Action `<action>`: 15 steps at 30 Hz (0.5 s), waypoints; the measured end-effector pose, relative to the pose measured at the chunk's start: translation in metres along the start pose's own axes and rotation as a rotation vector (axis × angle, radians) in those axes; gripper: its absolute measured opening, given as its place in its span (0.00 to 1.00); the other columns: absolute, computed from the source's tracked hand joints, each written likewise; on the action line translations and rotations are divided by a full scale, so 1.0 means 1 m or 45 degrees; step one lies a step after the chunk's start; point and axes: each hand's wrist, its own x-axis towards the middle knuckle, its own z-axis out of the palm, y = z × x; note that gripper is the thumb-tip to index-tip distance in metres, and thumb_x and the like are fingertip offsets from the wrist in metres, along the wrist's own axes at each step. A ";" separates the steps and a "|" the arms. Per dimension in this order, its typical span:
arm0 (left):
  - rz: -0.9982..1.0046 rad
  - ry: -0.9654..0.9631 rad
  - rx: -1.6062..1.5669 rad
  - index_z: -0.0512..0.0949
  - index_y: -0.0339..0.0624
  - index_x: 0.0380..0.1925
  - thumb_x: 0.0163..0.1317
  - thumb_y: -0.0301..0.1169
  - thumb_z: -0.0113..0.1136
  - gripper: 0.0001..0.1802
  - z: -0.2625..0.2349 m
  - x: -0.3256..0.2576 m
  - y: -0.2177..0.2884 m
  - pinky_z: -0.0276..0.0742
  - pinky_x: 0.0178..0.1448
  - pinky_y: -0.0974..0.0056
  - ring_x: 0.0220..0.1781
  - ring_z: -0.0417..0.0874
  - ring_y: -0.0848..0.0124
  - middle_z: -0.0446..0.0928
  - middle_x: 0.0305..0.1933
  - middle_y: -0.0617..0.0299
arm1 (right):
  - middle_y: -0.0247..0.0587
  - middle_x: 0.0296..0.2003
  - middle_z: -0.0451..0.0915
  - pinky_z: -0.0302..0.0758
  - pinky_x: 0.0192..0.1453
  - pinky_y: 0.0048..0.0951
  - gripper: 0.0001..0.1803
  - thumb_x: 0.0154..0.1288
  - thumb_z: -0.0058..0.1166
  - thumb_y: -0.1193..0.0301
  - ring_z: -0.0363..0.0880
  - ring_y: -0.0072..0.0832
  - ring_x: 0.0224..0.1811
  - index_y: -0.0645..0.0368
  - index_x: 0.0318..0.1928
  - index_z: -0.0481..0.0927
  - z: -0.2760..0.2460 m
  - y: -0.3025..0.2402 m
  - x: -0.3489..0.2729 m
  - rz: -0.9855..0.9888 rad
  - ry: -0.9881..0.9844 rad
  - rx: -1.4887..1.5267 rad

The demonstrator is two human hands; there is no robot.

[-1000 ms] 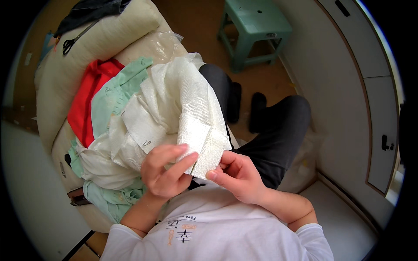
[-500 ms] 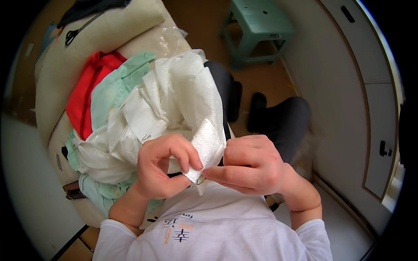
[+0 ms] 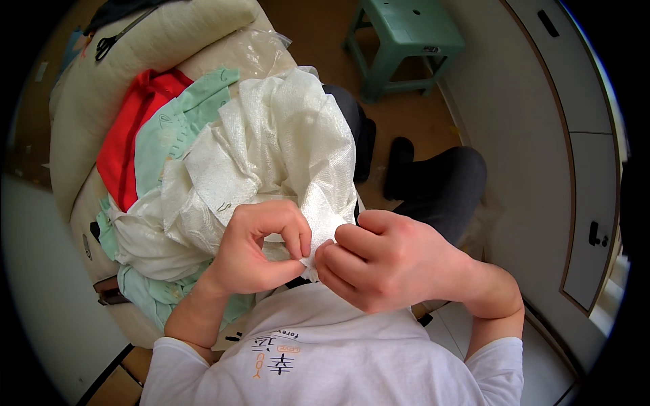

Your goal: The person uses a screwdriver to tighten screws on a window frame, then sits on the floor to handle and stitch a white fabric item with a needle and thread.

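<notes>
A heap of shiny white curtain-like fabric (image 3: 271,135) lies across my lap and the seat. My left hand (image 3: 261,247) pinches its near corner between thumb and forefinger. Right beside that corner my right hand (image 3: 389,260) is closed, its fingers curled and thumb pressed in. What its fingertips hold is hidden behind them. A thin bent metal hook (image 3: 224,206) shows on a flat white flap of the fabric, left of centre.
Mint-green cloth (image 3: 179,125) and red cloth (image 3: 128,149) lie on the cream sofa (image 3: 74,149) at the left. Black scissors (image 3: 115,42) rest on its bolster. A green plastic stool (image 3: 406,34) stands ahead, and a white cabinet (image 3: 589,216) is at the right.
My right hand has turned and curled its fingers more. A thin metal loop seen earlier at its fingertips is now hidden. My left hand keeps its pinch on the corner.
</notes>
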 end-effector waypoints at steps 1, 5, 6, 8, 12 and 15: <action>0.010 -0.034 0.011 0.75 0.38 0.24 0.44 0.14 0.60 0.09 -0.001 0.001 -0.001 0.73 0.41 0.69 0.37 0.80 0.72 0.78 0.32 0.60 | 0.30 0.20 0.64 0.63 0.23 0.24 0.09 0.45 0.60 0.72 0.66 0.22 0.24 0.57 0.21 0.72 0.000 -0.001 -0.001 -0.007 -0.028 -0.038; 0.038 0.411 -0.132 0.77 0.38 0.37 0.48 0.16 0.60 0.14 0.018 0.002 0.004 0.73 0.41 0.69 0.35 0.80 0.72 0.75 0.33 0.61 | 0.29 0.21 0.65 0.65 0.23 0.25 0.09 0.46 0.59 0.71 0.68 0.23 0.23 0.56 0.26 0.73 0.004 0.013 -0.001 0.091 0.023 0.072; 0.159 0.495 0.085 0.77 0.38 0.42 0.51 0.19 0.61 0.16 0.020 0.000 0.005 0.73 0.38 0.68 0.33 0.79 0.72 0.75 0.33 0.61 | 0.29 0.21 0.66 0.66 0.22 0.26 0.09 0.47 0.59 0.71 0.69 0.23 0.23 0.55 0.28 0.72 0.007 0.017 -0.003 0.160 0.081 0.150; 0.390 0.626 0.561 0.77 0.39 0.48 0.54 0.24 0.63 0.19 0.019 -0.008 0.007 0.73 0.34 0.67 0.30 0.77 0.72 0.74 0.32 0.62 | 0.29 0.21 0.66 0.68 0.22 0.27 0.09 0.48 0.59 0.70 0.70 0.25 0.22 0.53 0.29 0.72 0.007 0.020 -0.003 0.267 0.162 0.245; 0.555 0.627 0.970 0.78 0.39 0.55 0.54 0.25 0.68 0.26 0.027 -0.008 0.009 0.69 0.26 0.65 0.22 0.74 0.70 0.75 0.26 0.65 | 0.29 0.22 0.67 0.69 0.22 0.27 0.08 0.49 0.60 0.70 0.70 0.25 0.22 0.54 0.30 0.74 0.014 0.018 0.010 0.240 0.274 0.297; 0.627 0.583 1.089 0.78 0.38 0.57 0.53 0.23 0.67 0.27 0.020 -0.004 0.014 0.70 0.26 0.65 0.20 0.75 0.68 0.78 0.27 0.64 | 0.29 0.22 0.68 0.69 0.22 0.26 0.08 0.50 0.61 0.70 0.70 0.25 0.22 0.54 0.30 0.75 0.012 0.025 0.020 0.184 0.324 0.301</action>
